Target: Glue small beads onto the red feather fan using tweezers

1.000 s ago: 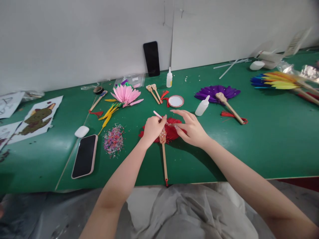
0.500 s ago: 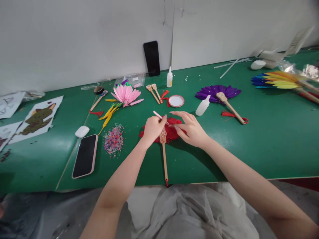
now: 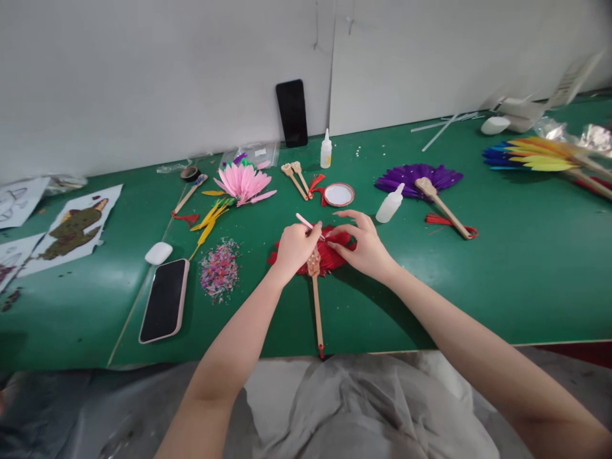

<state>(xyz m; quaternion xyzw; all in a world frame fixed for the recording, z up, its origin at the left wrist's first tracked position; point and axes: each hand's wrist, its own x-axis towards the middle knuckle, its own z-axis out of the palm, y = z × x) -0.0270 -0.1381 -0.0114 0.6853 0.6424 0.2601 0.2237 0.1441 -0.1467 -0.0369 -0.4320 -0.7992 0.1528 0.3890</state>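
Observation:
A red feather fan point(image 3: 329, 258) with a wooden handle point(image 3: 316, 312) lies in front of me, its handle pointing toward the table's front edge. Small pale beads dot the wide top of the handle. My left hand point(image 3: 297, 247) is closed around a slim pale pink stick-like tool point(image 3: 304, 221), whose lower end points down at the feathers. Over the fan's right side is my right hand point(image 3: 362, 242), thumb and forefinger tips brought together close to the tool's end. Whatever lies between those fingertips is too small to make out.
Left of the fan are a heap of colourful bits point(image 3: 220, 271), a phone point(image 3: 165, 299) and a white case point(image 3: 159, 253). Beyond stand a round lid point(image 3: 339, 194), glue bottles point(image 3: 391, 204) and a pink feather fan point(image 3: 243, 182). A purple fan point(image 3: 406, 178) lies to the right.
My right hand's thumb and forefinger have drawn together at the feathers, from a more spread pose. The left hand still holds the pink tool in nearly the same place.

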